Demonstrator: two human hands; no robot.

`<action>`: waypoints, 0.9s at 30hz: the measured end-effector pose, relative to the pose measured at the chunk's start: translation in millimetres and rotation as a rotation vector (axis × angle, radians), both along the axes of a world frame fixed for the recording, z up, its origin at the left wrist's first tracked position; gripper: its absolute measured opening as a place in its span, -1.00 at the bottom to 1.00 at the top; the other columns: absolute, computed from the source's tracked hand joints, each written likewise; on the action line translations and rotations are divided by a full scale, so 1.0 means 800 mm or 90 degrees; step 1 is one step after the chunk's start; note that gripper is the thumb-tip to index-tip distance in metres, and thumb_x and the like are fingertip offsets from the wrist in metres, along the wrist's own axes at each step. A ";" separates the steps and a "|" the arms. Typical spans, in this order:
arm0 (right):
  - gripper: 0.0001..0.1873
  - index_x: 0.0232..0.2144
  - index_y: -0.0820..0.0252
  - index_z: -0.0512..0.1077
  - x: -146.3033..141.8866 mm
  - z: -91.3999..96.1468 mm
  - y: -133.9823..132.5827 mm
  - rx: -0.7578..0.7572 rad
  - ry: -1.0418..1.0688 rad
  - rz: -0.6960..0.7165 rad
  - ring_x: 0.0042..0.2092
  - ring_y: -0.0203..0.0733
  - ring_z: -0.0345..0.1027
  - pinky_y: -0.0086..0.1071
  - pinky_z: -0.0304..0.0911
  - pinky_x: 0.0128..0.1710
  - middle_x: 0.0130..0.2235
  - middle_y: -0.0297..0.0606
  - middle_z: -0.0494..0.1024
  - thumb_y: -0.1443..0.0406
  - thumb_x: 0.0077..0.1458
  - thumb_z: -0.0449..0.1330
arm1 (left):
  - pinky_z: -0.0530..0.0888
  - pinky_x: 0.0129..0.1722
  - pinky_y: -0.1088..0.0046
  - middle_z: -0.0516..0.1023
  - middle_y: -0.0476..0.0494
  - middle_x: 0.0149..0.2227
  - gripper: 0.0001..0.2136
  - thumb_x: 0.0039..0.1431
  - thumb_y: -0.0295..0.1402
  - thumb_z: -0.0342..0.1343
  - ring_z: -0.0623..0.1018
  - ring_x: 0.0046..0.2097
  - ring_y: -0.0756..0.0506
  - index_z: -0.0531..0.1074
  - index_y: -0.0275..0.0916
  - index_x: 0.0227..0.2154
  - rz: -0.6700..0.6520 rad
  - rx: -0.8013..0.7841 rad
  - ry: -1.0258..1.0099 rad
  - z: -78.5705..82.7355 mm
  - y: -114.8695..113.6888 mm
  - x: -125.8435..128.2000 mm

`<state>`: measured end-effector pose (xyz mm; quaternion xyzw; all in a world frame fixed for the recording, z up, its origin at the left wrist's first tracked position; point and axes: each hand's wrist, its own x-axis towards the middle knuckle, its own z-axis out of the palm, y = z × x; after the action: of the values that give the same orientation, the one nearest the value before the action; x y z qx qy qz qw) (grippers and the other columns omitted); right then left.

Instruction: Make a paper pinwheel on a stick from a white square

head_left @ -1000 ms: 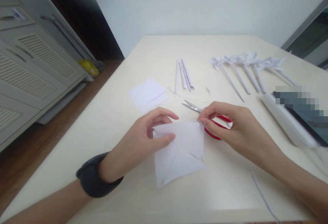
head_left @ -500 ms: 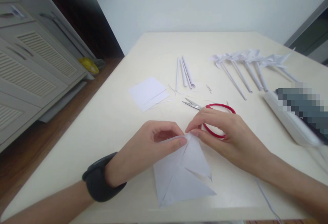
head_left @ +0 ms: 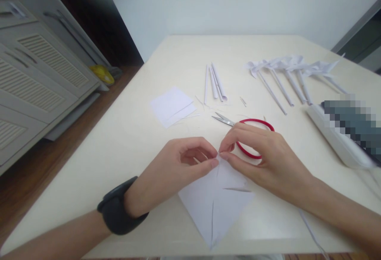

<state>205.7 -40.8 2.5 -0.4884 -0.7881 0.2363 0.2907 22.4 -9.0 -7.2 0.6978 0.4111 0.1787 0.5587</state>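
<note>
The thumb and index finger of the left hand (head_left: 190, 160) and those of the right hand (head_left: 257, 149) come together, pinching the far corner of a white paper square (head_left: 202, 196), though how much of that corner each one grips is hard to make out at this blur. The other fingers of both hands curl in behind the pinch. The square is turned like a diamond, one corner pointing at the person, just short of the near edge of the pale surface (head_left: 133, 149); slits show in it, one running in from the near corner and another from the right. A black wristband (head_left: 119, 208) circles the left wrist. Just beyond the right hand lie scissors (head_left: 228, 122), blades slightly parted and pointing left, the red handles partly hidden by the hand. Past them are two small pointed pieces (head_left: 243, 101), and to the left thin paper strips (head_left: 190, 116) near some overlapping blank sheets (head_left: 172, 103). Rolled paper sticks (head_left: 219, 83) lie farther back. At the far right, paper pinwheels (head_left: 288, 67) rest in a row, their heads touching, near a white case (head_left: 330, 139). A pale cord (head_left: 311, 230) trails over the near edge.
</note>
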 end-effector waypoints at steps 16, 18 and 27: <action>-0.89 -0.35 0.18 0.26 -0.004 -0.005 -0.007 0.101 -0.046 -0.019 -0.28 -0.24 0.25 -0.38 0.14 -0.33 -0.32 -0.32 0.37 0.32 0.05 0.15 | 0.42 -0.33 0.51 0.48 -0.02 -0.46 -0.91 0.04 -0.46 0.07 0.47 -0.36 -0.01 0.40 -0.28 -0.53 0.063 0.105 0.028 0.014 -0.005 0.005; -0.91 -0.34 0.18 0.26 -0.006 -0.007 -0.007 0.116 -0.061 -0.013 -0.27 -0.23 0.24 -0.37 0.14 -0.33 -0.30 -0.30 0.36 0.33 0.07 0.13 | 0.42 -0.32 0.52 0.49 -0.02 -0.46 -0.91 0.04 -0.46 0.06 0.47 -0.36 -0.01 0.41 -0.28 -0.53 0.057 0.112 0.030 0.013 -0.005 0.005; -0.95 -0.35 0.23 0.33 -0.007 -0.011 -0.006 0.174 -0.091 0.012 -0.28 -0.25 0.25 -0.36 0.18 -0.32 -0.31 -0.29 0.36 0.41 0.08 0.08 | 0.44 -0.31 0.53 0.50 -0.03 -0.44 -0.93 0.04 -0.49 0.06 0.47 -0.36 0.00 0.42 -0.30 -0.50 0.042 0.104 0.030 0.010 -0.004 0.002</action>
<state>200.1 -45.6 -6.2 -0.4526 -0.8361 0.0942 0.2951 24.3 -12.5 0.5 0.7311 0.4310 0.2137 0.4838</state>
